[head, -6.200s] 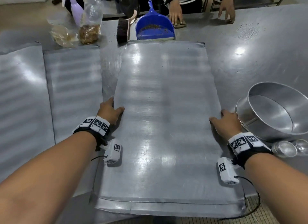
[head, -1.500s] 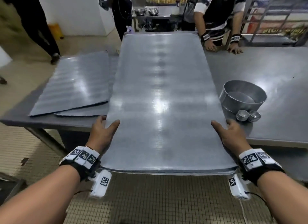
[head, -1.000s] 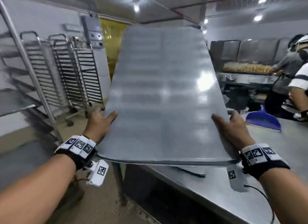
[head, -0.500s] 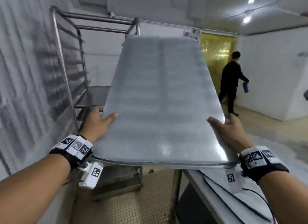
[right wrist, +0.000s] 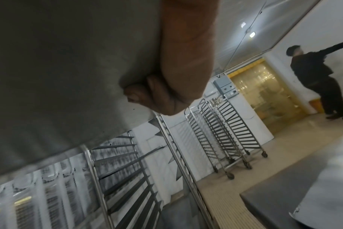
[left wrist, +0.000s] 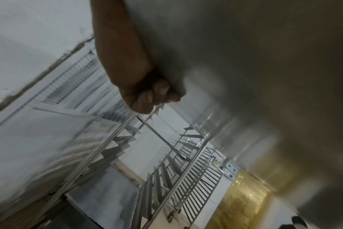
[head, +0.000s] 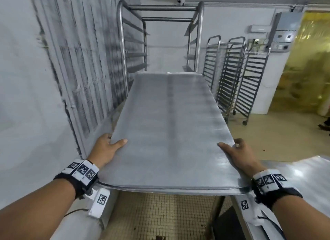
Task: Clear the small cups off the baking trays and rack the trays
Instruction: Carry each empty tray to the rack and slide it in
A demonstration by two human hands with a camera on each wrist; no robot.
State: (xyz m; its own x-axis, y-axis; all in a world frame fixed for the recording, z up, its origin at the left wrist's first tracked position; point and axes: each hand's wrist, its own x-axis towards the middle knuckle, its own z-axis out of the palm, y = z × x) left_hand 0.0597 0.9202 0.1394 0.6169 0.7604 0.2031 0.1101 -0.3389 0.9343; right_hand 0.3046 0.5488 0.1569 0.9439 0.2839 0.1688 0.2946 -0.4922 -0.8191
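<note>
I carry a long flat grey baking tray point(head: 167, 125) level in the air, lengthwise away from me. My left hand point(head: 107, 148) grips its left edge, thumb on top and fingers point(left wrist: 147, 97) curled under the tray's underside point(left wrist: 245, 62). My right hand point(head: 237, 155) grips the right edge the same way, its fingers point(right wrist: 147, 94) curled beneath the tray point(right wrist: 59, 62). The tray's far end points at a tall steel rack point(head: 160, 39) with side runners straight ahead. No small cups are in view.
A wall point(head: 35, 78) with leaning wire grids runs along the left. Several wheeled racks point(head: 235, 77) stand at the right rear beside a yellow strip-curtain doorway point(head: 307, 61). The steel table corner point(head: 303, 175) sits at my lower right. A person in black point(right wrist: 319, 80) stands near the doorway.
I lifted the tray off the table, turned left with it and lowered it level. The tall rack, to the left half a second ago, is now straight ahead. Both grips are unchanged.
</note>
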